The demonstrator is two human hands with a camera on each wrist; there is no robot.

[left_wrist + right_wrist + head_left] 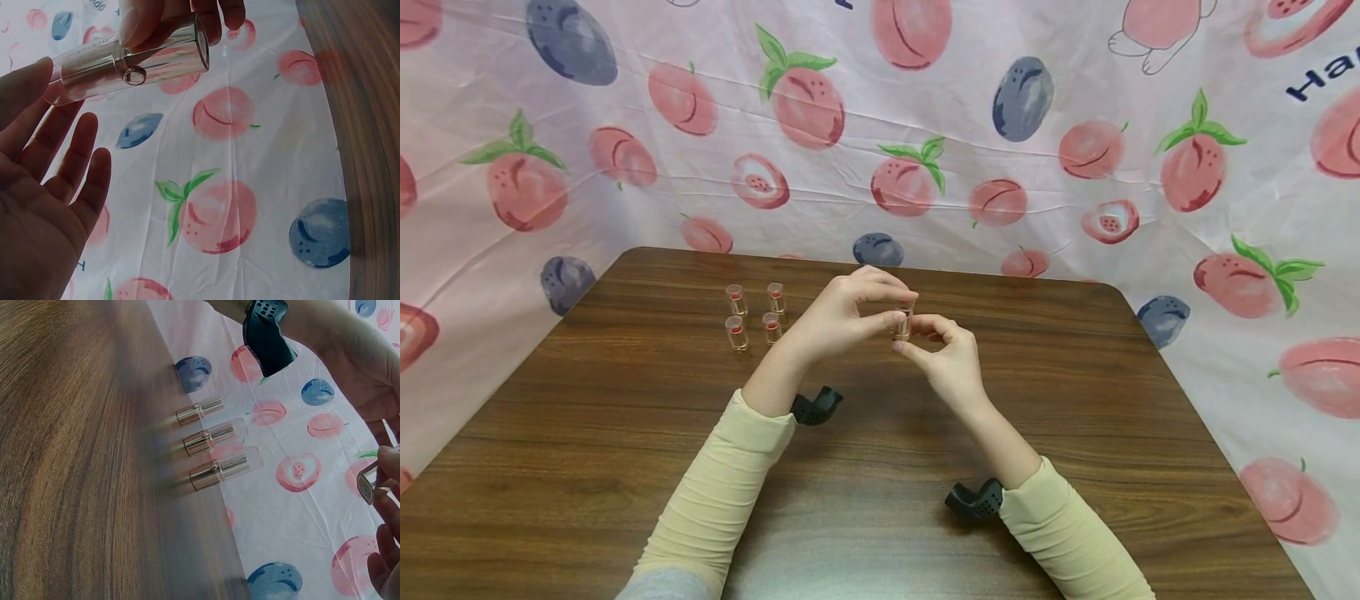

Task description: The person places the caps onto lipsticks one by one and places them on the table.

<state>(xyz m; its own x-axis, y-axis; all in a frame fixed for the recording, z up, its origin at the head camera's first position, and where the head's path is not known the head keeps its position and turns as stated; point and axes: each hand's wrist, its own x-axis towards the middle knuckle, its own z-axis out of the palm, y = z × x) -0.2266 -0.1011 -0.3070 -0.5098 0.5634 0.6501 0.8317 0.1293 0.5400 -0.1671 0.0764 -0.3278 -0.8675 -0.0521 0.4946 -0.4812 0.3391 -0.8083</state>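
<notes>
A lipstick tube (903, 323) with a clear cap and a shiny gold-toned base is held upright above the table between both hands. From above, my left hand (842, 315) pinches the capped end between thumb and fingers. My right hand (953, 362) grips the base from below, its thumb and a finger on either side. In the left wrist view, the clear cap meets the left fingers, while right-hand fingers (140, 25) hold the metallic base (178, 56). The base's round underside (366, 489) shows in the right wrist view. Fingers partly hide the tube.
Several similar lipsticks (737, 333) stand upright in two rows on the left of the brown wooden table (865, 467), red showing through their clear tops. Black wrist mounts (817, 407) sit on both forearms. A fruit-patterned cloth (955, 100) hangs behind and beside the table.
</notes>
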